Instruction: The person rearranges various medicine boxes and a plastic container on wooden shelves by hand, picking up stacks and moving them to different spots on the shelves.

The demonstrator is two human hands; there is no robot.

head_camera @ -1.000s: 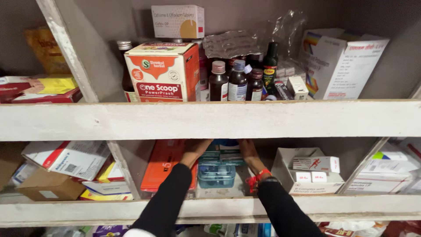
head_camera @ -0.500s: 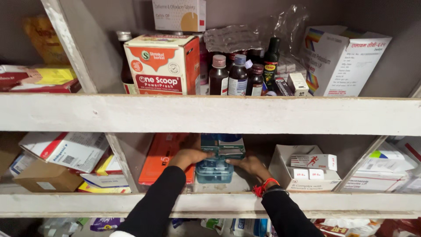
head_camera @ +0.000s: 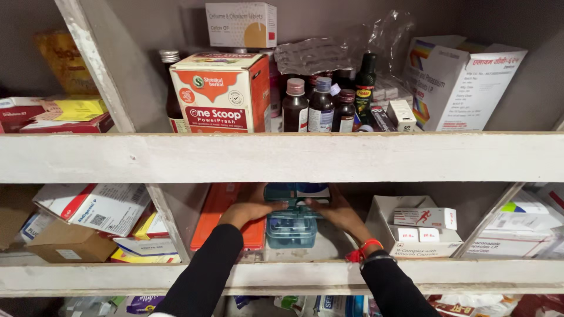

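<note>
Whitewashed wooden shelves [head_camera: 282, 157], crammed with medicine cartons. Stack of teal boxes [head_camera: 292, 220] on lower shelf, just right of orange pack [head_camera: 226, 214]. Left hand [head_camera: 249, 208] and right hand [head_camera: 335, 212] clasp stack's sides. Looks light, stiff, smooth; stacked pieces may slide. Grip low, both sides.

Worn white wooden shelving [head_camera: 294, 157], dim grey back wall [head_camera: 158, 23].

on the lower shelf [head_camera: 282, 275] the stack of blister-pack bundles [head_camera: 292, 220] sits between the left hand [head_camera: 249, 208] at 9 o'clock and the right hand [head_camera: 335, 214] at 3 o'clock. a flat carton [head_camera: 220, 211] lies left, an open box [head_camera: 411, 232] right; syrup bottles [head_camera: 320, 105] stand above at 12 o'clock.
</note>
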